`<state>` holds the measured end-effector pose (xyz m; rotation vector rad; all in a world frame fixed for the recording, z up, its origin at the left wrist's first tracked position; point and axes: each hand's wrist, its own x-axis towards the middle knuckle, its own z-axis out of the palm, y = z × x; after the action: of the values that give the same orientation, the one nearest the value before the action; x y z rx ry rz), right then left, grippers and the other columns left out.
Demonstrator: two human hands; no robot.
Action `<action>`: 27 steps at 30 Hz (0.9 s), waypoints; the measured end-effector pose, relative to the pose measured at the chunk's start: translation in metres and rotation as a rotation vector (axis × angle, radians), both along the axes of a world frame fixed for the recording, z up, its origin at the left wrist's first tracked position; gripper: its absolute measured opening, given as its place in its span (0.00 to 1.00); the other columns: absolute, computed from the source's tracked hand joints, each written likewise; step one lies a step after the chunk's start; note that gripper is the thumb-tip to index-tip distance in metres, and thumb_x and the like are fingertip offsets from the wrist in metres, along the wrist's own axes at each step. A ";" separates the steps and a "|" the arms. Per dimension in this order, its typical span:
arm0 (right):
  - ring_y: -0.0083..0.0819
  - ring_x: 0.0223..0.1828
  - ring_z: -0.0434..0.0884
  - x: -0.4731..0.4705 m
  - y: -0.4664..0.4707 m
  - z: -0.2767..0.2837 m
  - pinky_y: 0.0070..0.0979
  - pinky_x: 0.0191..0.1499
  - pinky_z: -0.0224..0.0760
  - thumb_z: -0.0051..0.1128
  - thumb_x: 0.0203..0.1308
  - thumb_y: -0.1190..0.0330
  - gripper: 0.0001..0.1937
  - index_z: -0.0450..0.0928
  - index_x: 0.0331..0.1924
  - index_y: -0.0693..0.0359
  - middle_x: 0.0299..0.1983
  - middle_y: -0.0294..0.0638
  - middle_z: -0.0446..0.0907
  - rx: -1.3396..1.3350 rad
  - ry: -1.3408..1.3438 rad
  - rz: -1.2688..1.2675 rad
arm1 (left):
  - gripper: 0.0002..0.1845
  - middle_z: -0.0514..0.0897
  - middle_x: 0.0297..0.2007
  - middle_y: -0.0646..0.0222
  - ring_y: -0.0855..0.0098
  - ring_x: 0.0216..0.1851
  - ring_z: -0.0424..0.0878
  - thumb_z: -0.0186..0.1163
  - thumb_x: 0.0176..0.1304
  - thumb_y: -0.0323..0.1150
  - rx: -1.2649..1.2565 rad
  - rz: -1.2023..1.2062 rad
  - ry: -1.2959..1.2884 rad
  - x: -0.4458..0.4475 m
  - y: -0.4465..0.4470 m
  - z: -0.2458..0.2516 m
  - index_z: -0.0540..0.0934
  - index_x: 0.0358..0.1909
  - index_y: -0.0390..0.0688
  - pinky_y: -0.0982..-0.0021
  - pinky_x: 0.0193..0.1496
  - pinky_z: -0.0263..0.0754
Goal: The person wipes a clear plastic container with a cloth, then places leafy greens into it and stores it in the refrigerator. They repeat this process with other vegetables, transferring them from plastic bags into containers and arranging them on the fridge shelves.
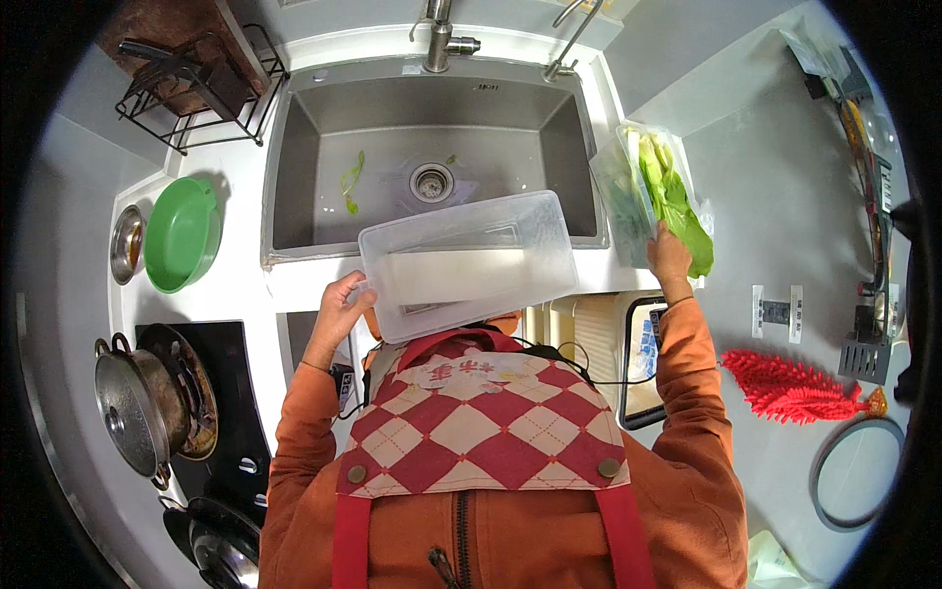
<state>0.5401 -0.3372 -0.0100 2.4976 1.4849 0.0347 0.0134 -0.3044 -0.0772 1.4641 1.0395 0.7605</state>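
My left hand (344,308) grips the left end of a clear plastic bin (471,276), fingers and thumb around its handle. The bin tilts over the sink's front edge, its open side towards me and nothing visible inside. To the right of the sink, my right hand (670,258) is against leafy green vegetables (666,184) with pale stalks. These lie along a second clear plastic container (617,195). My right fingertips are partly hidden, so whether they hold the leaves or the container's edge is unclear.
A steel sink (368,96) with a faucet (439,44) holds green scraps (352,184). To the left are a green basin (182,235), a metal bowl (128,244), a black rack (199,96) and a lidded pot (132,412) by the cooktop (228,412). An open drawer (596,331) is below right.
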 end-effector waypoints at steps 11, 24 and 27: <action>0.46 0.44 0.72 -0.094 -0.006 0.048 0.35 0.44 0.69 0.60 0.49 0.72 0.23 0.69 0.51 0.60 0.42 0.46 0.70 0.452 0.302 0.345 | 0.24 0.59 0.11 0.82 0.83 0.11 0.55 0.56 0.57 0.57 -0.991 0.424 -0.964 0.016 0.057 0.017 0.66 0.16 0.50 0.81 0.15 0.51; 0.46 0.46 0.73 -0.167 -0.034 0.043 0.35 0.45 0.70 0.59 0.50 0.73 0.21 0.70 0.50 0.60 0.46 0.46 0.69 0.415 0.468 0.300 | 0.28 0.56 0.10 0.77 0.79 0.10 0.53 0.54 0.60 0.53 -1.570 0.487 -1.812 0.034 0.061 -0.024 0.59 0.11 0.47 0.78 0.15 0.49; 0.45 0.46 0.74 -0.169 -0.033 0.046 0.35 0.44 0.70 0.59 0.50 0.73 0.21 0.70 0.50 0.59 0.45 0.45 0.69 0.406 0.464 0.304 | 0.28 0.56 0.09 0.78 0.80 0.10 0.52 0.53 0.59 0.54 -1.443 0.452 -1.702 0.028 0.067 -0.014 0.59 0.11 0.48 0.77 0.15 0.48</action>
<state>0.3707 -0.3701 0.0360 2.6778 2.2360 -0.2297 0.0411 -0.2373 -0.0907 -0.7656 0.2156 0.8566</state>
